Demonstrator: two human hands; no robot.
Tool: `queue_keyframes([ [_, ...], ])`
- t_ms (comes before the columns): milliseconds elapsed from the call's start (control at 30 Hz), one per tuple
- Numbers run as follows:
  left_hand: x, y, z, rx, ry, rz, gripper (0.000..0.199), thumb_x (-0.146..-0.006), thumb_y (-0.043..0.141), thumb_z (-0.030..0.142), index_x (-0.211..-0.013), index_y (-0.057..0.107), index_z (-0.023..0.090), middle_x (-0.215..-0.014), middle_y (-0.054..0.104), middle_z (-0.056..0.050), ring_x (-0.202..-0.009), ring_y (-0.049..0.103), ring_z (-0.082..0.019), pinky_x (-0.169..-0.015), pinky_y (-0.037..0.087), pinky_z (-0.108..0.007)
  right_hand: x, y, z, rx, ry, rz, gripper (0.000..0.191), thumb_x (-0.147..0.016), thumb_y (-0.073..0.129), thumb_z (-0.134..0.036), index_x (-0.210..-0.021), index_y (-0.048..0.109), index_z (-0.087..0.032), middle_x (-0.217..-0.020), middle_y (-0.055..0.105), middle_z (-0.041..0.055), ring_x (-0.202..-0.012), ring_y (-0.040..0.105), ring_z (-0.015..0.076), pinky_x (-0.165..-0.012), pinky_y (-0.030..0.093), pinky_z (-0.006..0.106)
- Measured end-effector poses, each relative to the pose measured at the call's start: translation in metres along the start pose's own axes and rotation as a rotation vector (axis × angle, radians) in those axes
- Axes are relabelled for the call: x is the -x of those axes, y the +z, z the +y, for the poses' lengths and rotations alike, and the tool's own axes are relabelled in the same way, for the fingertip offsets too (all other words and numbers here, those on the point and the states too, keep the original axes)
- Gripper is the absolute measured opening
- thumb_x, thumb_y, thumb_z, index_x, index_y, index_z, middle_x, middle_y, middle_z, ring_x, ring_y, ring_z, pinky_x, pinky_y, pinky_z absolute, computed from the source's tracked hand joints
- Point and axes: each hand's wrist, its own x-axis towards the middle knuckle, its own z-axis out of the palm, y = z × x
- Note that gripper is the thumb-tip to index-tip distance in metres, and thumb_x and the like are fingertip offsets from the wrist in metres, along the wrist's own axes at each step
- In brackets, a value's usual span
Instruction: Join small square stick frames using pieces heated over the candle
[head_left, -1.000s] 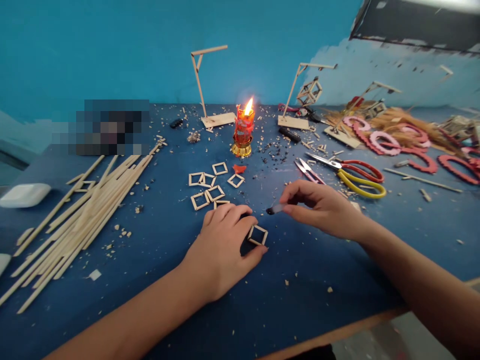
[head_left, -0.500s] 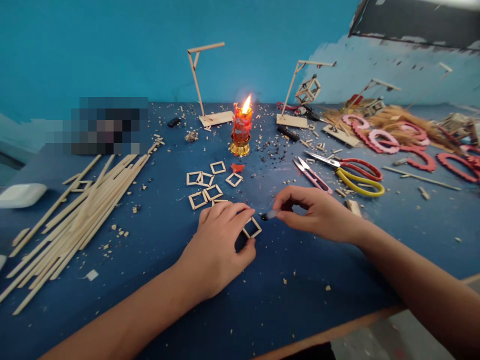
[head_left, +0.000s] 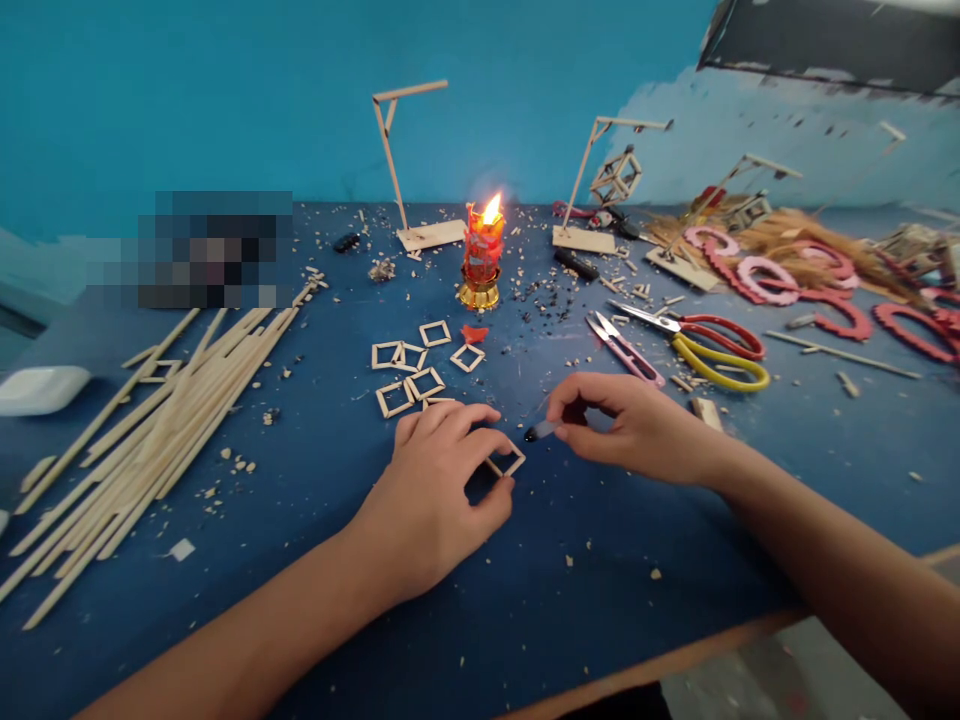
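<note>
My left hand (head_left: 431,490) pinches a small square frame (head_left: 508,462) made of thin wooden sticks, holding it against the blue table (head_left: 525,600). My right hand (head_left: 637,425) holds a short pale stick with a blackened tip (head_left: 538,432), and that tip is just above the right corner of the frame. Several more stick squares (head_left: 416,368) lie behind my left hand. A lit red candle in a gold holder (head_left: 482,256) burns further back.
A heap of long wooden sticks (head_left: 150,430) lies at left. Scissors with red and yellow handles (head_left: 705,345) and small pink snips (head_left: 624,349) lie at right. Stick gallows models (head_left: 405,160) and red foam pieces (head_left: 795,285) stand at the back. Wood chips litter the table.
My left hand has drawn the square frame slightly back and left. My right hand has brought the blackened stick tip closer to the frame's corner.
</note>
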Motion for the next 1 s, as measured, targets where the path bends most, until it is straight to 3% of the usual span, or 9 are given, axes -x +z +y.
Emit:
queue_keyframes([
  [300,0.0005,0.0000,-0.0007,-0.029,0.049,-0.011,0.022,-0.085,0.049,0.035,-0.083,0.069,0.028,-0.120,0.055,-0.001,-0.113,0.041,-0.024,-0.094,0.026,-0.045,0.0008,-0.0010,-0.0011,-0.007,0.008,-0.008,0.005,-0.080,0.054,-0.022,-0.084,0.057,-0.021,-0.080,0.061,0.0009,-0.070,0.054,0.0122,-0.066,0.045,0.025],
  [467,-0.0006,-0.0001,-0.0026,-0.013,0.054,-0.017,0.020,-0.083,0.051,0.032,-0.097,0.065,0.029,-0.121,0.054,-0.002,-0.114,0.041,-0.024,-0.095,0.027,-0.044,0.0012,-0.0011,-0.0013,-0.017,0.011,-0.014,0.005,-0.080,0.055,-0.023,-0.084,0.058,-0.021,-0.080,0.061,0.0009,-0.071,0.054,0.0125,-0.066,0.045,0.026],
  [600,-0.0005,-0.0007,-0.0034,0.003,0.103,-0.046,0.021,-0.086,0.047,0.024,-0.091,0.067,0.030,-0.120,0.055,0.000,-0.113,0.041,-0.022,-0.094,0.028,-0.042,0.0013,-0.0015,-0.0006,-0.027,0.011,-0.020,0.005,-0.081,0.055,-0.024,-0.084,0.057,-0.021,-0.080,0.060,0.0003,-0.071,0.053,0.0122,-0.066,0.044,0.026],
  [1000,-0.0016,-0.0024,-0.0020,0.028,0.105,-0.061,0.018,-0.087,0.049,0.033,-0.094,0.065,0.028,-0.116,0.057,0.000,-0.112,0.042,-0.023,-0.094,0.028,-0.043,0.0017,-0.0004,0.0000,-0.039,0.029,-0.050,0.004,-0.081,0.055,-0.020,-0.085,0.056,-0.020,-0.081,0.058,-0.0018,-0.072,0.052,0.0097,-0.068,0.043,0.023],
])
